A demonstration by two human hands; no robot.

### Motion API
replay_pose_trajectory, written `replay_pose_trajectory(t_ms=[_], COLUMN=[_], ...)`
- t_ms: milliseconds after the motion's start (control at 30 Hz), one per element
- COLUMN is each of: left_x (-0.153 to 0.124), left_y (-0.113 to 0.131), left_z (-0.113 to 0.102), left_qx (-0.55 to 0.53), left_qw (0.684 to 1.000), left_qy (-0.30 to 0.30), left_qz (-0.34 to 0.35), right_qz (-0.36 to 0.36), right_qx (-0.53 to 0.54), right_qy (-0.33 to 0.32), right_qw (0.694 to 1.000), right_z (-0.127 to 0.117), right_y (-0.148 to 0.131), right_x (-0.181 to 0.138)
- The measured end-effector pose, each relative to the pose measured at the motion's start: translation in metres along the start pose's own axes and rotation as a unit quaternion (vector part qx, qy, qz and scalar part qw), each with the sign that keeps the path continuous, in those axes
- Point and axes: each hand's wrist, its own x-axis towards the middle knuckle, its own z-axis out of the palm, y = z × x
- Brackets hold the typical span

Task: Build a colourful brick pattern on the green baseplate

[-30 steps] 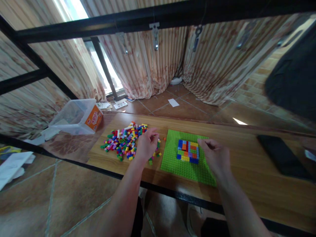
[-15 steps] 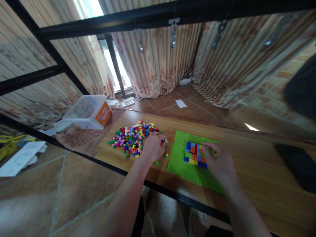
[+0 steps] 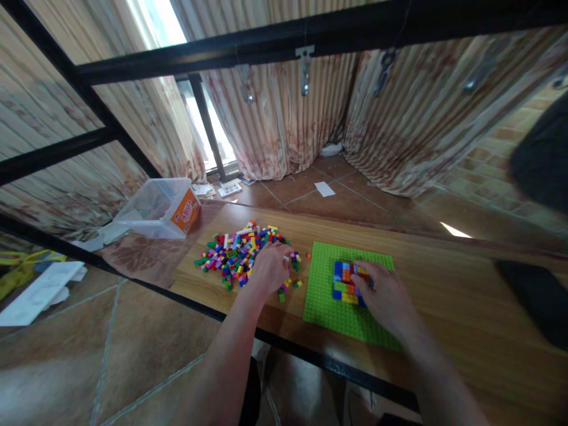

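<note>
My left hand (image 3: 271,267) is at the right side of a loose pile of coloured building bricks (image 3: 235,251), its fingers curled down among them. Whatever lies between those fingertips is too small to make out. On a green studded baseplate (image 3: 323,307) sits a flat, multicoloured patch of joined bricks (image 3: 344,281). My right hand (image 3: 379,293) rests over the right part of this patch, thumb and fingertips closed down on its bricks. The hand hides the patch's right side.
A wooden table (image 3: 444,296) carries the bricks and baseplate; a dark flat object (image 3: 530,299) lies at its right. A clear plastic box (image 3: 155,207) with an orange label stands beyond the left end. A black metal bar (image 3: 266,50) with hanging clips crosses above.
My right hand has moved left and lower over the brick patch, covering more of it. My left hand has shifted slightly left and down, uncovering some bricks beside its fingertips.
</note>
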Motion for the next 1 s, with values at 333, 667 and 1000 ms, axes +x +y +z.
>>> replay_pose_trajectory(t_ms=[333,667,1000], left_x=[-0.001,-0.011,-0.017], left_y=[-0.016,-0.024,-0.018], left_z=[-0.019,-0.037,-0.031], left_qx=[-0.037,-0.067,0.029], left_qw=[0.996,0.995,0.998], left_qy=[0.033,0.037,-0.056], left_qz=[-0.068,-0.065,0.017], right_qz=[0.003,-0.01,-0.02], right_qx=[-0.014,-0.033,-0.05], right_qy=[-0.006,0.001,0.01], right_qw=[1.0,0.999,0.999], right_z=[0.003,0.005,0.007], right_y=[0.007,0.012,0.01], right_x=[0.001,0.001,0.0])
